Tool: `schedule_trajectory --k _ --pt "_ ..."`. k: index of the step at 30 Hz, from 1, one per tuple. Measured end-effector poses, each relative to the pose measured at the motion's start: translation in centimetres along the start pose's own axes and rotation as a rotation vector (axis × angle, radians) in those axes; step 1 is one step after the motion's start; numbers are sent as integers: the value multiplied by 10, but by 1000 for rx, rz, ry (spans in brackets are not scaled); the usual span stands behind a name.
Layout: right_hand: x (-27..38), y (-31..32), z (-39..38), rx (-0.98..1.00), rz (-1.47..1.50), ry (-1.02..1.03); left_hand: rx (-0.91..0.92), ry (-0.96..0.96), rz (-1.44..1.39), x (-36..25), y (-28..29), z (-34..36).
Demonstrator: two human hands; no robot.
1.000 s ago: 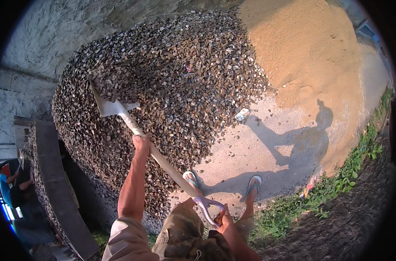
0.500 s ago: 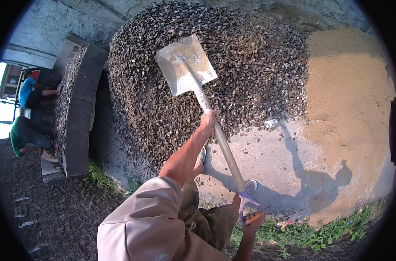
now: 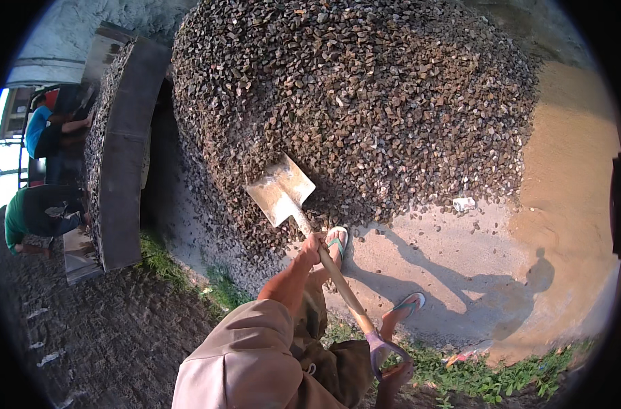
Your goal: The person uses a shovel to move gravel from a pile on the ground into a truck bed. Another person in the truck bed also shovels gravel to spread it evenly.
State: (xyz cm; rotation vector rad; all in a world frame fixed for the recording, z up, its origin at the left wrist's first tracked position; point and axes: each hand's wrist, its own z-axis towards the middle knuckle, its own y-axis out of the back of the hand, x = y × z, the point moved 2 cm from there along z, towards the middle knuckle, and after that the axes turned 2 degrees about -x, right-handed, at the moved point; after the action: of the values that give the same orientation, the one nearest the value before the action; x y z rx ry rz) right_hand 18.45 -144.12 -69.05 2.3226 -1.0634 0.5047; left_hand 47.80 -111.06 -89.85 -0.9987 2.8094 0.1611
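I hold a long-handled shovel (image 3: pixel 346 292) with both hands. My left hand (image 3: pixel 313 249) is wrapped round the shaft just below the blade. My right hand (image 3: pixel 397 375) is closed on the purple D-shaped grip at the other end. The square, pale metal blade (image 3: pixel 284 188) lies against the near part of a large gravel pile (image 3: pixel 365 102), and its upper face shows no load. Whether its front edge has gone into the stones I cannot tell.
Left of the pile stands a long, gravel-filled trough or truck bed (image 3: pixel 129 150). Two people, in blue (image 3: pixel 37 129) and green (image 3: pixel 34 215), bend beside it. Sand (image 3: pixel 569 150) lies right, a white crumpled thing (image 3: pixel 464 204) by the gravel. My sandalled feet are near the shaft.
The shovel blade has come down and nearer to me, from over the middle of the pile to its near part. My view has shifted, and both hands have kept their hold.
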Motion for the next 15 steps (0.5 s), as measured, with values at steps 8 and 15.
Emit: schedule_trajectory --k 8,15 --pt "-93 -68 9 -54 -255 156 -352 -321 218 -84 -3 -11" --pt "-88 -119 -4 25 179 -448 -524 -510 353 -156 -37 -32"
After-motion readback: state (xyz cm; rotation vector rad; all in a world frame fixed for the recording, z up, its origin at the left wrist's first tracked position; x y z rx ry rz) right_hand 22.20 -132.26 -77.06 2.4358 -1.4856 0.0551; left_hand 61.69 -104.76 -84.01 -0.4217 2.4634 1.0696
